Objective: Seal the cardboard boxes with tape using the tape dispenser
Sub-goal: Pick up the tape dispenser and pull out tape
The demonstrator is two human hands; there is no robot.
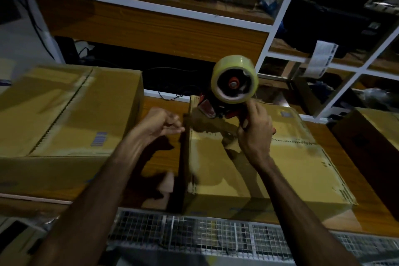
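Overhead, right hand (255, 134) grips tape dispenser (224, 97) (left hand (160, 124) curled) above box (280, 168).

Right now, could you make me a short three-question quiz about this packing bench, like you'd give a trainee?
1. True or false: the right hand holds the tape dispenser over the middle box.
2. The left hand is: A) pressing down a flap, B) hovering loosely curled over the gap between two boxes, C) holding scissors.
3. Fill in: the tape roll on the dispenser looks pale ____.

Key: 1 true; 2 B; 3 yellow.
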